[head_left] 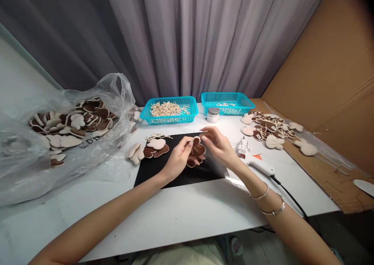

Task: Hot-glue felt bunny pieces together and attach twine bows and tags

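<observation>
Over the black mat [181,177], my left hand [179,154] pinches a brown fabric piece [198,150] with a pale fuzzy edge and rounded, ear-like lobes. My right hand [217,144] is at the upper right of that piece, thumb and fingers brought together. Whatever lies between those fingertips is too small to make out. Below the held piece, part of another brown shape [191,164] shows. On the mat's left side are more brown and cream pieces [156,146] and a few pale cord bows [157,136].
A clear plastic bag [117,90] of fabric pieces stands left. Behind are a blue basket [169,120] of cord bows, another blue basket [228,97] with small white bits, and a jar [213,116]. Right are a corded glue gun [260,164] and several bow-trimmed pieces [271,125].
</observation>
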A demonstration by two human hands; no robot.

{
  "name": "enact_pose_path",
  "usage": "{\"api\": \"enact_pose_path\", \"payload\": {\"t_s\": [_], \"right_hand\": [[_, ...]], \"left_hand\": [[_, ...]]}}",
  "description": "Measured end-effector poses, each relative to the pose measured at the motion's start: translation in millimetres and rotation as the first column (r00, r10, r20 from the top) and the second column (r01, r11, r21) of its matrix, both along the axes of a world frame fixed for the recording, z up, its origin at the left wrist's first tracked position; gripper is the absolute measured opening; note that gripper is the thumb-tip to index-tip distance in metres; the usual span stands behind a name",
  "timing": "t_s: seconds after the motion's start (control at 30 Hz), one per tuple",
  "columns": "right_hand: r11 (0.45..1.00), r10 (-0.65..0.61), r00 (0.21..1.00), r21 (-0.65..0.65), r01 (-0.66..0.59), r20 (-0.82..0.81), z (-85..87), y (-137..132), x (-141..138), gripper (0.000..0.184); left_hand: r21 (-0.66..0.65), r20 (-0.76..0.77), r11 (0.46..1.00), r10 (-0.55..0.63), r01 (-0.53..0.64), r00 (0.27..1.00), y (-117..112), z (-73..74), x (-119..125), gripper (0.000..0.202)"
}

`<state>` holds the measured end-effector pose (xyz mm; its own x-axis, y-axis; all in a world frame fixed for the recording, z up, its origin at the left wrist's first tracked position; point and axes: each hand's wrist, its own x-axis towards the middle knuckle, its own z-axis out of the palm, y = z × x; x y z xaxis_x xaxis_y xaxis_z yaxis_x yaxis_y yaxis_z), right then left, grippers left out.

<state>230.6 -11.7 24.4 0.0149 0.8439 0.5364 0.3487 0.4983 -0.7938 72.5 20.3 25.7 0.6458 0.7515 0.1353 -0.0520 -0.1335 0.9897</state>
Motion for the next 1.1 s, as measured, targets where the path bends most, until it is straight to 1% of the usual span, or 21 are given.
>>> {"api": "enact_pose_path", "payload": {"t_s": [0.1, 0.17, 0.27, 0.33, 0.4, 0.53, 0.57, 0.6, 0.63, 0.67, 0.7, 0.73, 0.77, 0.8, 0.83, 0.87, 0.9, 0.97, 1.03, 1.1], "right_hand": [[0.997, -0.078, 0.995, -0.009, 0.078, -0.056, 3.9, 23.5, -1.8, 0.017], [0.997, -0.076, 0.996, -0.026, 0.075, -0.042, 5.5, 41.2, -9.2, 0.021], [0.994, -0.055, 0.998, -0.092, 0.055, 0.005, 5.4, 60.3, -25.9, 0.033], [0.991, -0.084, 0.996, -0.104, 0.087, 0.037, 3.9, 65.7, -35.9, 0.04], [0.988, -0.126, 0.99, -0.081, 0.131, 0.057, 1.7, 66.9, -42.0, 0.044], [0.968, -0.247, 0.961, -0.021, 0.252, 0.124, -4.4, 66.7, -43.9, 0.046], [0.959, -0.28, 0.949, -0.007, 0.284, 0.148, -6.7, 67.4, -43.4, 0.045], [0.949, -0.311, 0.934, 0.004, 0.315, 0.174, -9.2, 68.5, -42.8, 0.043], [0.939, -0.339, 0.919, 0.012, 0.343, 0.203, -11.7, 69.9, -42.1, 0.041], [0.929, -0.363, 0.902, 0.016, 0.369, 0.232, -13.7, 71.5, -41.0, 0.039], [0.919, -0.385, 0.885, 0.015, 0.395, 0.262, -15.0, 72.9, -39.2, 0.036], [0.907, -0.406, 0.867, 0.012, 0.421, 0.289, -15.1, 74.0, -36.0, 0.035], [0.893, -0.43, 0.847, 0.007, 0.451, 0.313, -13.8, 74.6, -31.2, 0.034], [0.874, -0.459, 0.823, 0.001, 0.487, 0.334, -11.0, 74.6, -24.3, 0.035], [0.851, -0.49, 0.798, -0.005, 0.525, 0.35, -6.9, 74.0, -15.3, 0.036], [0.823, -0.525, 0.77, -0.011, 0.567, 0.363, -2.1, 72.9, -4.3, 0.037], [0.794, -0.559, 0.741, -0.019, 0.608, 0.373, 2.8, 71.7, 8.2, 0.037], [0.758, -0.582, 0.712, -0.055, 0.65, 0.392, 10.6, 70.2, 34.9, 0.034], [0.757, -0.533, 0.735, -0.152, 0.635, 0.419, 12.6, 72.0, 57.8, 0.029], [0.777, -0.407, 0.805, -0.3, 0.554, 0.432, 9.3, 78.4, 70.9, 0.026]], "left_hand": [[0.042, -0.01, 0.999, -0.003, 0.004, 1.0, 0.8, -0.8, 0.2, 0.026], [0.077, -0.029, 0.997, 0.015, -0.012, 0.999, 0.2, -0.4, -0.7, 0.027], [0.174, -0.068, 0.982, 0.088, -0.075, 0.994, -2.8, 1.4, -4.1, 0.027], [0.248, -0.104, 0.962, 0.142, -0.112, 0.984, -5.1, 2.0, -6.6, 0.026], [0.302, -0.136, 0.944, 0.179, -0.131, 0.975, -6.6, 1.6, -8.6, 0.024], [0.324, -0.153, 0.935, 0.202, -0.144, 0.967, -16.0, 1.7, -12.0, 0.019], [0.328, -0.15, 0.937, 0.177, -0.12, 0.973, -22.2, 3.1, -12.9, 0.017], [0.338, -0.147, 0.939, 0.123, -0.067, 0.981, -30.2, 5.2, -13.8, 0.016], [0.36, -0.152, 0.933, 0.026, 0.031, 0.988, -39.5, 8.0, -14.4, 0.017], [0.375, -0.181, 0.901, -0.158, 0.217, 0.971, -49.3, 11.0, -14.6, 0.02], [0.396, -0.228, 0.817, -0.355, 0.419, 0.907, -58.3, 13.9, -14.5, 0.024], [0.427, -0.294, 0.698, -0.494, 0.575, 0.818, -65.4, 16.3, -14.1, 0.023], [0.448, -0.341, 0.632, -0.533, 0.632, 0.775, -69.6, 18.0, -13.6, 0.023], [0.454, -0.381, 0.626, -0.507, 0.634, 0.773, -70.4, 18.7, -13.5, 0.026], [0.455, -0.415, 0.656, -0.443, 0.603, 0.795, -67.9, 18.5, -14.1, 0.027], [0.462, -0.439, 0.7, -0.353, 0.545, 0.826, -62.6, 17.6, -15.8, 0.026], [0.461, -0.476, 0.735, -0.268, 0.497, 0.838, -55.5, 16.0, -18.7, 0.024], [0.471, -0.55, 0.775, -0.115, 0.421, 0.827, -40.0, 12.1, -27.8, 0.022], [0.485, -0.576, 0.783, -0.051, 0.39, 0.816, -27.5, 7.8, -39.5, 0.022], [0.49, -0.583, 0.789, -0.019, 0.371, 0.812, -18.6, 3.9, -51.2, 0.022]]}}
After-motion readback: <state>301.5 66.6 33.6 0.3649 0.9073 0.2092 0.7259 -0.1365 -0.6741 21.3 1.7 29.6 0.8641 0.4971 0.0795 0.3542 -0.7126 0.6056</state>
